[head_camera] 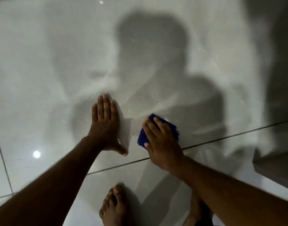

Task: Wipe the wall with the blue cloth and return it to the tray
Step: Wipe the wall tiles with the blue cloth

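A glossy pale grey tiled wall (156, 46) fills most of the head view, with my shadow cast on it. My left hand (105, 126) lies flat on the wall, fingers together and pointing up, holding nothing. To its right, my right hand (161, 141) presses a folded blue cloth (171, 128) against the wall, just above a dark grout line. The cloth sticks out beyond my fingers on the upper right and lower left. No tray is in view.
A bare foot (114, 207) stands on the tiled floor below my arms. A dark grey corner or ledge (275, 152) juts out at the right. Grout lines (221, 141) cross the tiles, and a light reflection (36, 154) shines at the lower left.
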Tool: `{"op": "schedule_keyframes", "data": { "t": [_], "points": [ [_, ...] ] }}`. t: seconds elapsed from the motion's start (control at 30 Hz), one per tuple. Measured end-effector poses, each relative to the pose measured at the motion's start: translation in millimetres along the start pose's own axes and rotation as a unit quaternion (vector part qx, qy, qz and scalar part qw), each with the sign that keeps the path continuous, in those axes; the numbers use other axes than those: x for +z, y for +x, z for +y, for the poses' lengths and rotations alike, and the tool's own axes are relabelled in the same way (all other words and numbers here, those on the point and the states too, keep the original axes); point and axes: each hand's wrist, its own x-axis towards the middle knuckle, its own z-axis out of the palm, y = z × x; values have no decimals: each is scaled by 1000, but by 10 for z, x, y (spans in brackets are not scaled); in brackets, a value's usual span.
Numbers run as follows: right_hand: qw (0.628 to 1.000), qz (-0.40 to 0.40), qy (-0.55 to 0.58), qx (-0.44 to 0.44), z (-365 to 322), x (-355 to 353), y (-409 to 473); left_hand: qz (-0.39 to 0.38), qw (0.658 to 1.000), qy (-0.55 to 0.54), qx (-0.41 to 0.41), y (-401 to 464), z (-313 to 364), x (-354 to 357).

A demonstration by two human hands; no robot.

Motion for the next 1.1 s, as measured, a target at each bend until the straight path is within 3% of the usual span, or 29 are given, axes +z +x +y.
{"op": "schedule_keyframes", "data": {
  "t": [0.07,0.2,0.27,0.33,0.4,0.47,0.53,0.57,0.6,0.7,0.8,0.83,0.9,0.97,1.0,1.03,1.1],
  "points": [
    [999,31,18,21,224,-120,356,2,1000,9,3,6,3,26],
    [984,91,49,148,273,-290,935,20,1000,9,11,45,-29,75],
    [991,61,36,111,87,-79,463,11,1000,5,11,34,-32,58],
    [998,-8,-51,21,-27,-1,-210,1,1000,4,10,8,-29,28],
    [991,26,-127,-40,205,29,-201,2,1000,8,12,-13,-35,31],
    [981,112,-138,80,316,-14,416,14,1000,5,18,6,-17,54],
    [961,142,-78,225,162,-52,1017,28,999,9,28,39,-35,106],
    [956,160,-67,238,0,46,1134,32,999,15,33,59,-51,126],
    [963,166,-64,201,-189,186,1097,34,999,15,33,64,-59,112],
    [990,71,-120,-17,-385,502,183,24,999,11,29,32,-48,31],
    [961,14,-197,-194,387,295,-183,3,999,13,30,-12,-38,2],
    [959,15,-212,-190,647,210,-101,4,1000,13,28,-6,-36,2],
    [978,52,-193,-56,843,91,168,23,999,13,24,-7,-44,37],
    [983,102,-131,82,492,99,403,51,998,5,21,-53,-85,95],
    [982,114,-104,106,255,166,433,62,998,-7,16,-98,-111,137],
    [987,103,-84,88,31,256,380,64,998,-22,6,-152,-138,175],
    [993,47,-104,-27,-183,442,58,42,998,-45,-15,-250,-171,238]
  ]
}}
